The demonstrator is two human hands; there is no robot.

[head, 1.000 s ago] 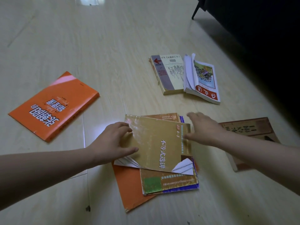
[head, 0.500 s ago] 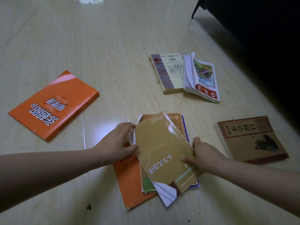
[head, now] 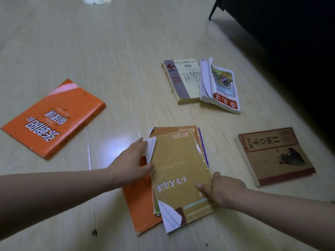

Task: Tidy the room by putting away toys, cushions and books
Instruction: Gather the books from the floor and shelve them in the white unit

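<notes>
Left of the stack [head: 178, 160] — orange book [head: 54, 118]

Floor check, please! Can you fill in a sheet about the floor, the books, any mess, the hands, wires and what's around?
Surface: pale wooden floor, shiny in places.
Job's things: yellow book on top of a stack; orange book on the left; grey book and picture book side by side; brown book on the right.
Clutter: small dark specks.
Grippers: left hand flat against the yellow book's page edge; right hand pinches its lower right edge.
Cables: nothing seen.
Surroundings: dark furniture, one leg showing.
</notes>
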